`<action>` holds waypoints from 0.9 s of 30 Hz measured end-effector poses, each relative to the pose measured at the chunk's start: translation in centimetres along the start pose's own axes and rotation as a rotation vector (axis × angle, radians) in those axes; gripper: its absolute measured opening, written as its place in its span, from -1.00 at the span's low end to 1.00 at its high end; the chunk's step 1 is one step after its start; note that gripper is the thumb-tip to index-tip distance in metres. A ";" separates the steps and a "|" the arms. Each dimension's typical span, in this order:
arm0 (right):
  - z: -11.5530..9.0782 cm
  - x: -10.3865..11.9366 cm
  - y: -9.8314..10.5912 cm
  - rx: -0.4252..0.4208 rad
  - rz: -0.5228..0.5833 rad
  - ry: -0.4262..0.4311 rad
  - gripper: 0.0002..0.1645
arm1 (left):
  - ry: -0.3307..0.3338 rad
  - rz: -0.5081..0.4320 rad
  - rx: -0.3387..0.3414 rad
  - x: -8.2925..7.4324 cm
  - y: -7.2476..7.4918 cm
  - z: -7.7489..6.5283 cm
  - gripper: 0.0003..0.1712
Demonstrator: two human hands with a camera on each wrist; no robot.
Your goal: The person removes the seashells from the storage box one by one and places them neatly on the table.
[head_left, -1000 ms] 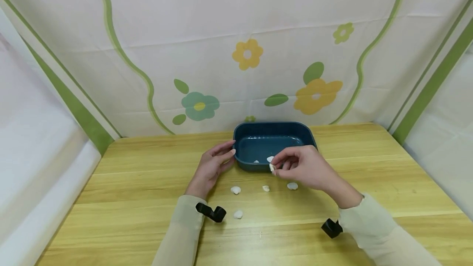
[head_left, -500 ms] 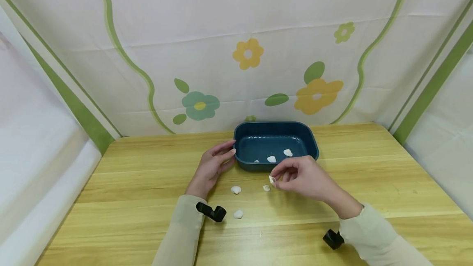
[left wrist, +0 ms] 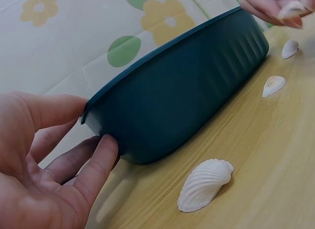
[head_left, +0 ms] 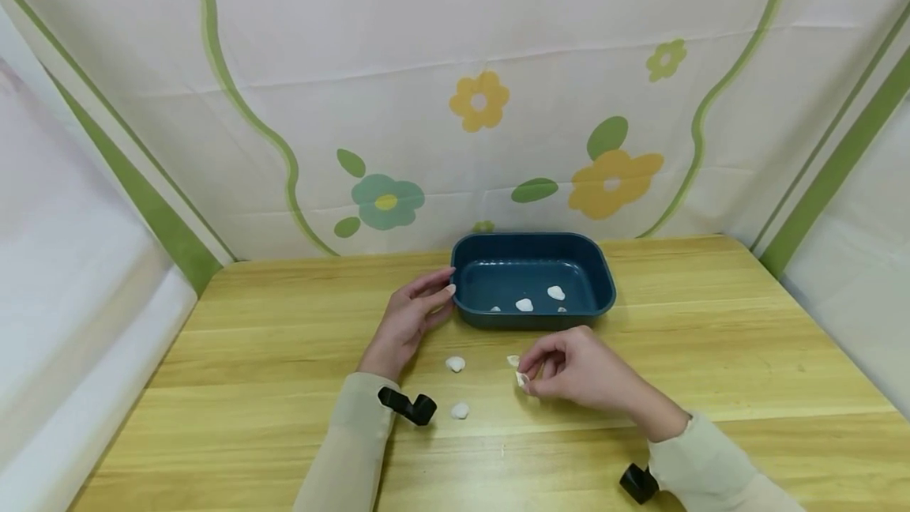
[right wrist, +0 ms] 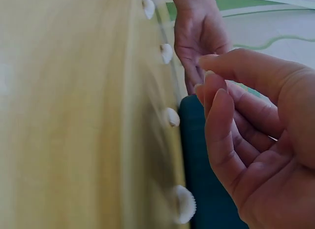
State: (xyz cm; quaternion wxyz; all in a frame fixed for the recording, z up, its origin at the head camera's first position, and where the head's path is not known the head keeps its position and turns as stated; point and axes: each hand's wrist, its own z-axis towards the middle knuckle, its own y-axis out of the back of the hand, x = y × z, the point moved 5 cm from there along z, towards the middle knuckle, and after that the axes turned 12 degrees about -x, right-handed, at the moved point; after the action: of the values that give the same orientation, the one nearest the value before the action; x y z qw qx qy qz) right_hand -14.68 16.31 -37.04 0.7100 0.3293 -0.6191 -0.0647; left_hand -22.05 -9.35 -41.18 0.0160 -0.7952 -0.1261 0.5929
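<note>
A dark teal rectangular tub (head_left: 533,321) stands at the back of the table with several white seashells (head_left: 556,293) inside. My left hand (head_left: 408,322) touches its left end, with one digit at the rim and a fairly straight finger against the wall in the left wrist view. My right hand (head_left: 586,374), in front of the tub, pinches a small seashell (head_left: 522,379) just above the table; its own wrist view hides that shell. On the wood lie a ribbed seashell (left wrist: 206,184), a pointed seashell (left wrist: 273,86), another seashell (left wrist: 290,49) and a nearer seashell (head_left: 460,411).
The wooden table (head_left: 284,385) ends against a white curtain (head_left: 398,62) printed with flowers, directly behind the tub. More white cloth (head_left: 78,275) hangs at the left. A black wrist camera (head_left: 421,409) sits on each sleeve.
My right hand has drawn back toward me from over the tub's front rim, still pinching the seashell. Seashells inside the tub have come into view. The left hand stays at the tub.
</note>
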 end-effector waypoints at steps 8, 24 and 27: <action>-0.3 -1.1 -0.9 0.011 0.009 0.002 -0.87 | -0.005 -0.006 -0.002 0.0 -0.1 0.1 -0.53; -0.3 -1.7 -1.4 0.042 -0.010 0.005 -0.87 | 0.004 -0.029 0.001 -0.1 0.0 0.0 -0.52; -0.3 -1.7 -1.4 0.043 -0.008 0.006 -0.86 | 0.003 -0.024 0.001 -0.2 0.0 0.1 -0.52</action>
State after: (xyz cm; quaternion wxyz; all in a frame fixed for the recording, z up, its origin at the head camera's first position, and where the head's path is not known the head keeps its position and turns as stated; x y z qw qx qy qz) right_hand -14.37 16.20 -39.26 0.7043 0.3472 -0.6169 -0.0530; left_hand -22.16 -9.42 -41.06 0.0238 -0.7944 -0.1353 0.5916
